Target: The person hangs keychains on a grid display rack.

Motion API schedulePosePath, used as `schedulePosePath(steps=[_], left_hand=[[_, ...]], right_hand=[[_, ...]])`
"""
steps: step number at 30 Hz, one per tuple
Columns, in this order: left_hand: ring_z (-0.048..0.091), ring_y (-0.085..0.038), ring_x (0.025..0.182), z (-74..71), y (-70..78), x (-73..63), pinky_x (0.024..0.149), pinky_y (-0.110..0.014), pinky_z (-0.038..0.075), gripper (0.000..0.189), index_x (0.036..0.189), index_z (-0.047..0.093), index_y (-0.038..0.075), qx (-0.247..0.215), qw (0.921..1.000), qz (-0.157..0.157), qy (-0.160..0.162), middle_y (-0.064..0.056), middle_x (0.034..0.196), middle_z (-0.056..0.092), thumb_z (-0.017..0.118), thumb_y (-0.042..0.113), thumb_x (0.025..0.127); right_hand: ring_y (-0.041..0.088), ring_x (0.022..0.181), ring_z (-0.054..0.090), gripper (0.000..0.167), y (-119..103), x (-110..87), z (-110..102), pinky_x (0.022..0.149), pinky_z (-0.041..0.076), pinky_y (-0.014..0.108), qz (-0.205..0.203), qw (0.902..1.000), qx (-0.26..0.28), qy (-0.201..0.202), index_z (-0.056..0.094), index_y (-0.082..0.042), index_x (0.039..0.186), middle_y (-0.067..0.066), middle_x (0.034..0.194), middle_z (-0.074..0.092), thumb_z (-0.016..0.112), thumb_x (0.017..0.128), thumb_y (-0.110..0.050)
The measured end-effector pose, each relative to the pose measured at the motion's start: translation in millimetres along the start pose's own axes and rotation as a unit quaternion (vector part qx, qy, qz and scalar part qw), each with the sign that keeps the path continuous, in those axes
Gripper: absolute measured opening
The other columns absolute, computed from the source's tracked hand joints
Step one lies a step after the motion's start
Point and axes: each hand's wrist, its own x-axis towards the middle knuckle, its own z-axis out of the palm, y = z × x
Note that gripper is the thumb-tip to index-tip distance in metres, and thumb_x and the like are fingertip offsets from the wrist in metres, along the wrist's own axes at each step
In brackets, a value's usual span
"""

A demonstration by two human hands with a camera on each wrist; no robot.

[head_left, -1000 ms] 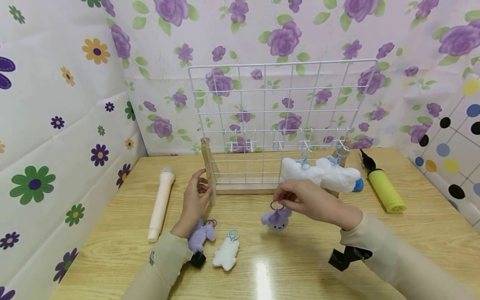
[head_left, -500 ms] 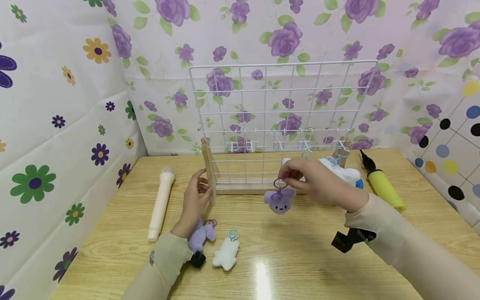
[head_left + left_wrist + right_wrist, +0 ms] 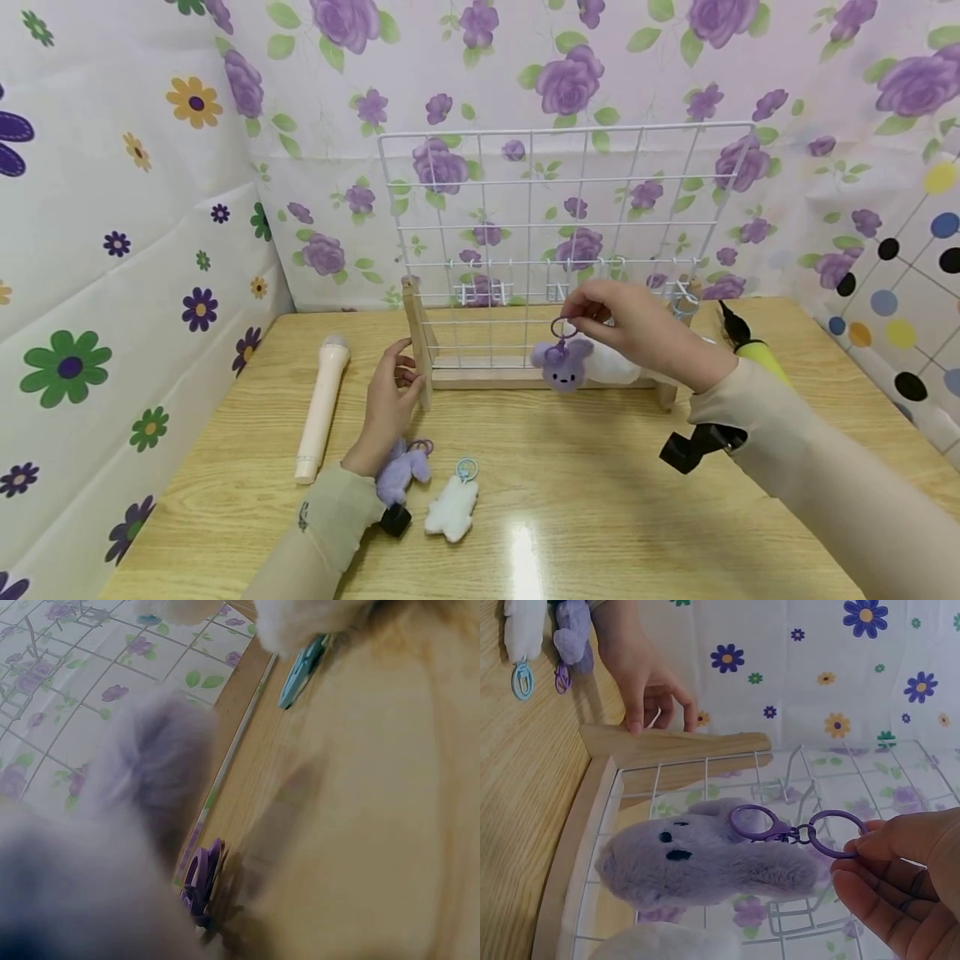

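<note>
My right hand (image 3: pixel 637 329) pinches the purple ring (image 3: pixel 838 834) of a lilac plush keychain (image 3: pixel 564 365). The plush hangs in front of the white wire grid rack (image 3: pixel 528 225), near its hooks (image 3: pixel 483 292). Thumb and finger hold the ring's edge, while the clasp dangles below it. My left hand (image 3: pixel 390 387) touches the rack's left wooden leg (image 3: pixel 416 333) with its fingertips. A second lilac plush keychain (image 3: pixel 401 473) lies beside the left wrist, partly hidden by the sleeve. Next to it lies a white plush keychain (image 3: pixel 452 507) with a blue ring.
White plush (image 3: pixel 611 364) hangs low on the rack's right side, mostly hidden behind the right hand. A pale microphone-shaped object (image 3: pixel 322 408) lies at left. A yellow pump (image 3: pixel 761 358) with a black nozzle is at the right, partly covered by the sleeve.
My right hand has lifted the lilac plush keychain up and forward, from just above the table to in front of the rack. The left hand has stayed at the wooden leg.
</note>
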Motion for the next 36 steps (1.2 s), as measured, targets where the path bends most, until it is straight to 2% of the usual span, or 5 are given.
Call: schedulePosePath(steps=[12, 20, 28, 36], left_hand=[[0.062, -0.029, 0.087, -0.2, 0.8, -1.4, 0.077, -0.041, 0.056, 0.059, 0.139, 0.042, 0.004, 0.003, 0.9998, 0.020, 0.003, -0.021, 0.106, 0.060, 0.064, -0.008, 0.086], [0.062, -0.030, 0.087, 0.4, 1.3, -2.3, 0.077, -0.043, 0.056, 0.059, 0.139, 0.042, 0.004, 0.000, 0.9998, 0.018, 0.003, -0.021, 0.106, 0.060, 0.065, -0.008, 0.085], [0.062, -0.030, 0.087, -0.2, 1.6, -2.0, 0.077, -0.042, 0.056, 0.059, 0.139, 0.042, 0.003, -0.001, 0.9999, 0.017, 0.001, -0.021, 0.106, 0.060, 0.065, -0.008, 0.085], [0.061, -0.030, 0.087, -0.9, 2.0, -1.3, 0.078, -0.042, 0.056, 0.060, 0.139, 0.042, 0.004, -0.003, 0.9999, 0.014, 0.002, -0.021, 0.106, 0.060, 0.065, -0.008, 0.085]], right_hand=[[0.019, 0.083, 0.064, 0.009, 4, 11.3, -5, 0.074, 0.054, 0.034, 0.012, 0.9994, -0.008, 0.033, 0.066, -0.004, 0.098, 0.010, 0.094, 0.070, 0.060, 0.092, -0.001], [0.021, 0.088, 0.064, 0.011, 8, 16.8, -4, 0.079, 0.055, 0.038, 0.041, 0.9991, -0.004, 0.011, 0.065, -0.005, 0.101, 0.013, 0.100, 0.069, 0.057, 0.094, -0.004], [0.021, 0.087, 0.064, 0.010, 15, 21.5, 1, 0.078, 0.055, 0.037, 0.038, 0.9992, -0.013, 0.004, 0.066, -0.006, 0.099, 0.012, 0.098, 0.069, 0.058, 0.093, -0.004], [0.022, 0.090, 0.065, 0.009, 13, 24.3, 1, 0.081, 0.056, 0.041, 0.041, 0.9989, -0.021, -0.001, 0.066, -0.005, 0.099, 0.011, 0.098, 0.069, 0.058, 0.094, -0.004]])
